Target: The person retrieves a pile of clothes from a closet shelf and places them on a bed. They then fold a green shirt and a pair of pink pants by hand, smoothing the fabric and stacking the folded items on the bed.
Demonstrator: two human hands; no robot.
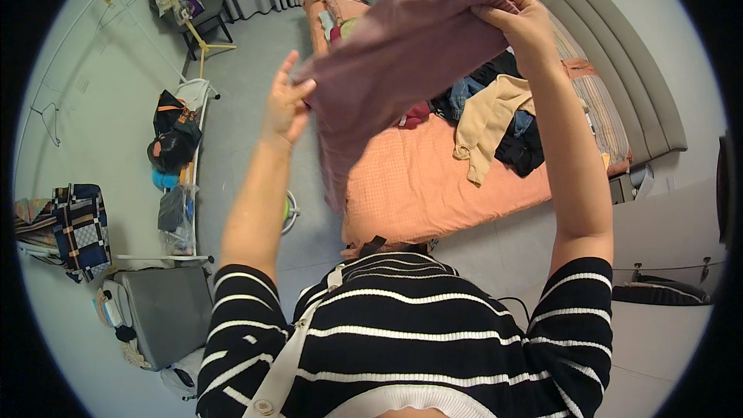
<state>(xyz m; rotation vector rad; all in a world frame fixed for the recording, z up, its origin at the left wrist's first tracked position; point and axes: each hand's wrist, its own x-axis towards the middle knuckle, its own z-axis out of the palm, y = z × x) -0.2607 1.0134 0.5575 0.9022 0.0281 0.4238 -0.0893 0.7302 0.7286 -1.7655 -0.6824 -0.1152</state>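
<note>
A mauve garment (395,54) is stretched in the air in front of me, above the foot of the bed. My right hand (526,27) pinches its gathered edge at the upper right. At its left corner, my left hand (290,104) has the cloth between thumb and fingers, with other fingers stretched upward. A loose part of the garment hangs down below the left hand. Whether it is a pair of trousers or a top, I cannot tell. Beneath it a tan long-sleeved garment (491,120) lies on dark clothes (520,151).
An orange-covered bed (433,178) with a padded headboard (619,46) fills the middle and right. Along the left wall stand a white rack (197,186) with bags and a grey suitcase (166,306). A dark chair (205,15) and yellow stand (203,50) are farther back.
</note>
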